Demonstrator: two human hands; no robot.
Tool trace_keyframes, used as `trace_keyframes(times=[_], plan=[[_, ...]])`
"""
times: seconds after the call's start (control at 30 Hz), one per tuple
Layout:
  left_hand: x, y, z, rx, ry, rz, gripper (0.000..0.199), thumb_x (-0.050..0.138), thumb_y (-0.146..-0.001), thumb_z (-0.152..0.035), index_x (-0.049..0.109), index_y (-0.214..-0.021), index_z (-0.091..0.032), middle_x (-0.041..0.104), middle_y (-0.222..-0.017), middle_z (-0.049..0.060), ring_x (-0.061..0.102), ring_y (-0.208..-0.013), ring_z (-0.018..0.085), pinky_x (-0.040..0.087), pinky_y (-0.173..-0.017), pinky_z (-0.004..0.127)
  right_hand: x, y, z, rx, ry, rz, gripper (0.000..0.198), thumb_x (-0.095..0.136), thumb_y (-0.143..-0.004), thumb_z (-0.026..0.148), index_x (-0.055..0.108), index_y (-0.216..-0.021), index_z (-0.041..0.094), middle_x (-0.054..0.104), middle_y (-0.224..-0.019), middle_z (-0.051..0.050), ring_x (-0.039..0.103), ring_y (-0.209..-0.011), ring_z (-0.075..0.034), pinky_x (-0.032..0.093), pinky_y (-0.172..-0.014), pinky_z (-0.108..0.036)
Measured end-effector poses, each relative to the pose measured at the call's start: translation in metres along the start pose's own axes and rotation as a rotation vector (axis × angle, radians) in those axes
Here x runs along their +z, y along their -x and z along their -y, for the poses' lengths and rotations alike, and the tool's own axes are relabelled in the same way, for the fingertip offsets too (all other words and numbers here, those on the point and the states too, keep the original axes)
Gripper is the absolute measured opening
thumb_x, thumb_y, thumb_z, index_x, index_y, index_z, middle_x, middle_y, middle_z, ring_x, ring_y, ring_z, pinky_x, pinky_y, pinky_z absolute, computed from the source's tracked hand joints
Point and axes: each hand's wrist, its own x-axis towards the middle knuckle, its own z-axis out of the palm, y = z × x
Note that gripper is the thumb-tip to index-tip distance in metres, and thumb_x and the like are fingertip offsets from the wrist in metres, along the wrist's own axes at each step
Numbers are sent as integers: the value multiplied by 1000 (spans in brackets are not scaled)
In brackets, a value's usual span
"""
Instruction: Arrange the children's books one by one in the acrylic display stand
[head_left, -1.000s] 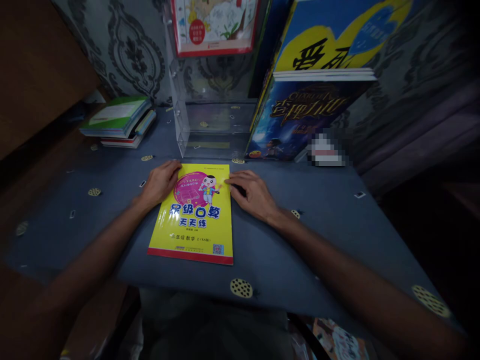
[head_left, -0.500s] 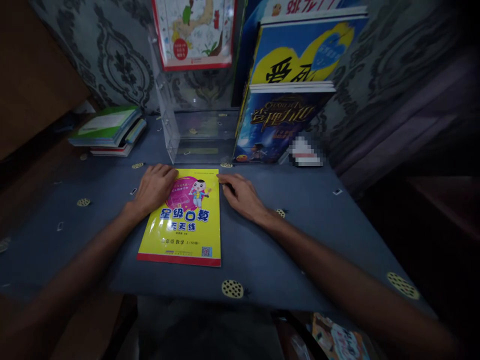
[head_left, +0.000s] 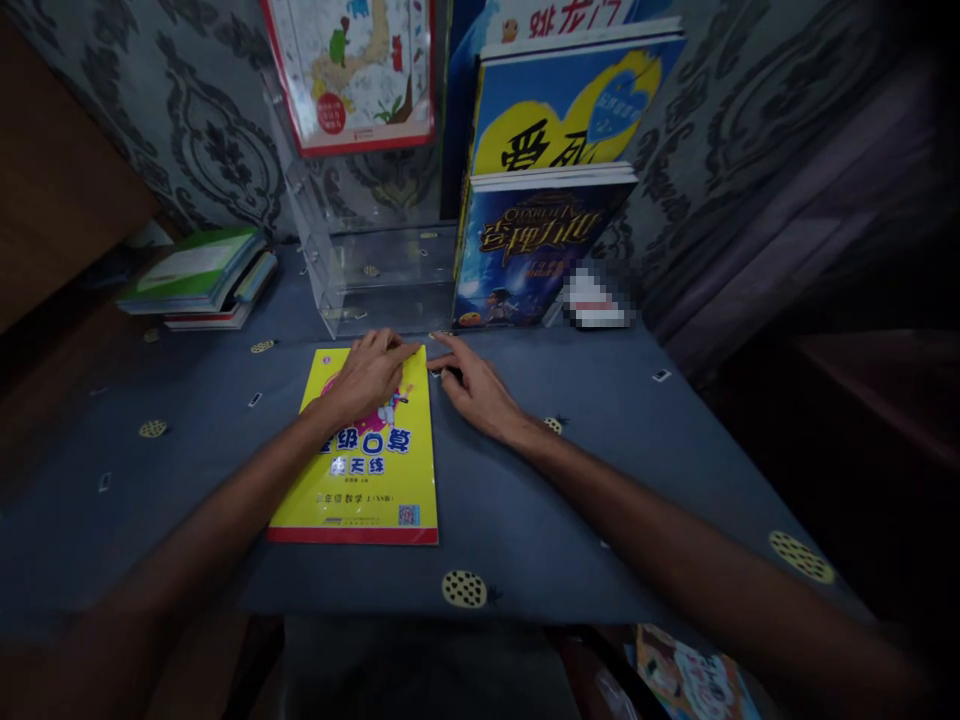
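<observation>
A yellow workbook with a red bottom strip lies flat on the table, its cover facing up. My left hand rests over the upper part of the cover, fingers stretched toward the top right corner, and hides part of the pink picture. Just right of that corner is my right hand, with index finger and thumb apart and pointing at the workbook's edge. Nothing shows in its fingers. Whether its fingertip touches the edge I cannot tell.
Behind the workbook stands a clear acrylic book rack holding a dark blue book, a blue-and-yellow book and a red-bordered book. A stack of books lies at left. The patterned tablecloth covers the table.
My left hand has moved right from the workbook's top left corner, across the cover to near its top right corner. My right index finger now stretches out more. The view has shifted slightly.
</observation>
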Motion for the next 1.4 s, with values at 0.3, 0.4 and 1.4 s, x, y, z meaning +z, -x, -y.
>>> trace_keyframes(times=[0.3, 0.4, 1.4], plan=[[0, 1, -1, 14, -38, -11, 47, 42, -96, -15, 61, -139, -24, 59, -117, 12, 52, -107, 29, 44, -91, 44, 4, -17, -10, -15, 185, 105, 65, 38, -94, 18, 25, -158, 12, 63, -142, -16, 49, -137, -32, 39, -113, -61], [1, 2, 0, 47, -43, -22, 45, 40, -98, -17, 62, -138, -22, 60, -114, 13, 53, -105, 30, 44, -91, 45, 4, -19, -13, -7, 207, 94, 67, 38, -94, 18, 24, -159, 16, 63, -142, -13, 50, -136, -32, 39, -113, -61], [-23, 108, -75, 364, 32, 40, 70, 52, -94, -68, 57, -135, -11, 64, -136, 20, 54, -132, 34, 35, -117, 58, 10, -9, 2, -178, 466, 75, 38, 48, -100, 36, 63, -128, 15, 70, -129, -16, 53, -131, -35, 40, -109, -55]])
